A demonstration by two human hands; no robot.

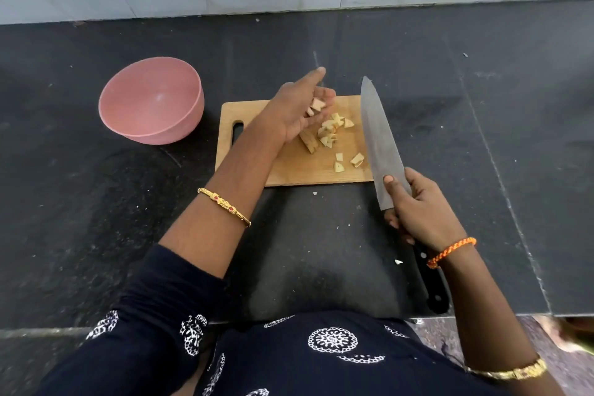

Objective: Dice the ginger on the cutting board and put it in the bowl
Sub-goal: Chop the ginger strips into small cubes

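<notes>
1. Fingers (324, 96) of the left hand (297, 109) curl loosely round a few ginger pieces (316, 104), lifted above the cutting board (289, 167).
2. Diced ginger (331, 132) mostly lies piled mid-board; stray bits sit near its right edge, beside the knife (379, 141).
3. Right hand (418, 206) grips the knife where blade meets handle.
4. Pink bowl (151, 100) stands left on the dark worktop (96, 235), seemingly empty.
5. Risk: loosely cupped pieces may drop while crossing to the bowl.

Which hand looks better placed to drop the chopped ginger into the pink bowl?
Left. The left hand already holds ginger pieces and is nearer the bowl; the right hand grips the knife.
</notes>
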